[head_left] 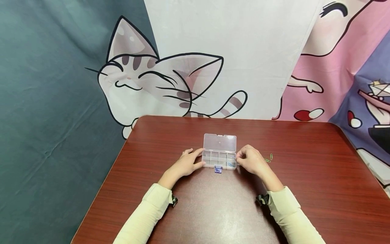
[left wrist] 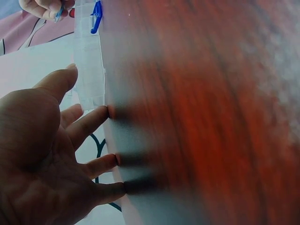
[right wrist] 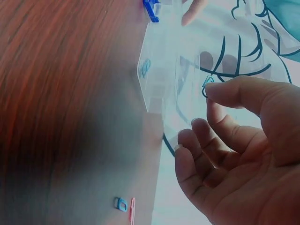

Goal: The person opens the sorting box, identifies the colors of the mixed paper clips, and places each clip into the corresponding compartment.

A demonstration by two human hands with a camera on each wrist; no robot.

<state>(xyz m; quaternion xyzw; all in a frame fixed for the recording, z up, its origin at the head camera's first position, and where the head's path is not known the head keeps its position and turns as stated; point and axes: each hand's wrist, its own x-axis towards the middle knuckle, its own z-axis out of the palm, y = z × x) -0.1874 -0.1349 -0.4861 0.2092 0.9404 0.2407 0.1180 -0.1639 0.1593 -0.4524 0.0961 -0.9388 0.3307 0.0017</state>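
The box [head_left: 219,160], a clear plastic organiser with small compartments, lay near the middle of the table [head_left: 304,189], its lid [head_left: 220,142] thrown open and lying flat on the far side. A blue latch [head_left: 218,169] stuck out from its near edge. One blue clip [head_left: 231,164] lay in a compartment at the right end of the box.

The left hand [head_left: 188,164] rested at the box's left end, fingers straight and relaxed, thumb against the near corner; the left wrist view showed its fingertips [left wrist: 110,112] touching the table and the thumb beside the box wall, gripping nothing.

The right hand [head_left: 248,159] sat at the box's right end with its fingers curled. In the right wrist view the thumb and forefinger were pressed together on a small blue clip, the pinched clip [right wrist: 206,83], held just over the right side of the box. The remaining fingers [right wrist: 197,140] curled loosely beneath.

On the table just right of the right hand lay loose clips [head_left: 269,158], greenish in the head view; the right wrist view showed a blue one and a pink one side by side. Cream sleeves [head_left: 152,203] covered both forearms, and a cartoon-cat backdrop [head_left: 146,84] hung behind the table.
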